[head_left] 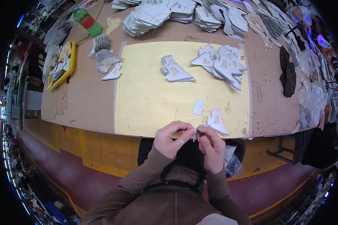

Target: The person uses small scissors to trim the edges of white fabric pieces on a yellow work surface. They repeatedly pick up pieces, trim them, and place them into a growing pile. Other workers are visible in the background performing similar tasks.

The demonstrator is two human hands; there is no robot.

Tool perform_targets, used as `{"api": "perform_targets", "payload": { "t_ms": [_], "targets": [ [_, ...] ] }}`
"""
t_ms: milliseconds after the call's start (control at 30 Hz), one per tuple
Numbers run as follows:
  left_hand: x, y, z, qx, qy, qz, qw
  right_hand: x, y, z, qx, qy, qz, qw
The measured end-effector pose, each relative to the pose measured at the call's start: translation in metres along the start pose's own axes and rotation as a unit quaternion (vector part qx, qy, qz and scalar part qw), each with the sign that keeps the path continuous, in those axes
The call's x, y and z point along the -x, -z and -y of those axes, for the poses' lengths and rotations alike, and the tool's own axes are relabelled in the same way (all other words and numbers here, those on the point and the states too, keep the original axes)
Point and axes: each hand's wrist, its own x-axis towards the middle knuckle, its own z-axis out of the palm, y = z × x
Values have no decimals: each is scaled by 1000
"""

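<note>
At the near edge of the table, my left hand pinches a small grey-white cut piece between thumb and fingertips. My right hand grips the same piece from the other side, and something small and dark shows by its thumb, too small to name. Just beyond my right hand lies a white cut piece with a cut-out. A small white paper slip with handwriting rests farther up on the yellow sheet. Two heaps of similar pieces, a small stack and a larger pile, lie beyond it.
Stacks of white panels line the far side. At left stand a yellow tray of pieces, a green bottle and fanned pieces. A dark cloth lies at right, near another person's arm and a stool.
</note>
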Motion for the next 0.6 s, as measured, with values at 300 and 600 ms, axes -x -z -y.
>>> {"api": "perform_targets", "payload": {
  "t_ms": [300,600],
  "targets": [
    [-3,0,9,20,39,-19,999,-7,13,0,-384,-199,90,897],
    [-10,1,12,-175,-77,-60,980,-4,-5,3,255,128,49,957]
  ]
}}
